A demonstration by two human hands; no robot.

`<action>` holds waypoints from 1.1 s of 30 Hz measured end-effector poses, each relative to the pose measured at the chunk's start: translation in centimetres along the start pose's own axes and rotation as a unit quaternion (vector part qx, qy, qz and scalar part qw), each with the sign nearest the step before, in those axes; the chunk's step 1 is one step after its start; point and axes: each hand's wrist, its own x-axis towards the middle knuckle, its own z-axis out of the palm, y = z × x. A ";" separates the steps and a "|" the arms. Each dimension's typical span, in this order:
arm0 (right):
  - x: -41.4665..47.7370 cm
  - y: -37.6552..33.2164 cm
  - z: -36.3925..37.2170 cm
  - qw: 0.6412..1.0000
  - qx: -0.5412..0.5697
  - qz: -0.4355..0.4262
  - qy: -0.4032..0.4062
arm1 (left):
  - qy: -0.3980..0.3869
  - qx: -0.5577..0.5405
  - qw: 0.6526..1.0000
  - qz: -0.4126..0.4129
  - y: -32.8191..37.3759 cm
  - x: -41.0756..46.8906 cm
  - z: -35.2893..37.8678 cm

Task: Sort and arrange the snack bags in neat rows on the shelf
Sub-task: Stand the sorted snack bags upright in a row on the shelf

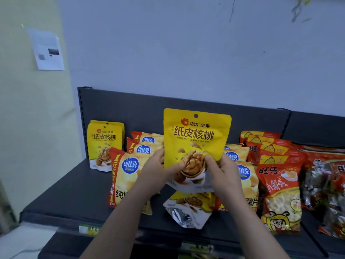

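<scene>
Above the dark shelf (74, 193), near its front edge, the left hand (156, 171) and the right hand (222, 174) each pinch one side of a yellow walnut bag (196, 135) held upright.

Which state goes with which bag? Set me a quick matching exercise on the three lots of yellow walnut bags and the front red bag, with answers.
1 centre walnut bag
2 left walnut bags
3 lower walnut bag
4 red bun bag

A lying flat on the shelf, silver base showing
B standing by the back panel
C gripped by left hand and right hand
D front of the red row

Pairs: 1-C, 2-B, 3-A, 4-D
</scene>
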 end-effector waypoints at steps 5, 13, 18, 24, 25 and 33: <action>0.4 -4.1 4.6 0.995 0.091 -0.017 -0.028 | 0.087 0.003 0.996 0.037 0.3 -1.1 -5.6; 0.5 -8.4 17.7 0.972 0.193 -0.038 -0.130 | 0.247 -0.060 0.965 0.056 -1.7 -1.1 -18.5; -0.5 -8.1 26.6 0.982 0.098 0.026 -0.157 | 0.260 0.008 0.966 0.003 -6.3 0.5 -25.2; -0.6 -3.7 34.3 0.982 0.048 0.119 -0.140 | 0.210 0.112 0.966 -0.104 -12.7 3.5 -28.3; -0.6 -2.9 35.2 0.981 0.039 0.138 -0.129 | 0.199 0.131 0.964 -0.114 -13.7 4.1 -28.4; -0.2 1.6 39.7 0.973 0.014 0.223 -0.053 | 0.127 0.157 0.972 -0.118 -18.7 8.1 -28.2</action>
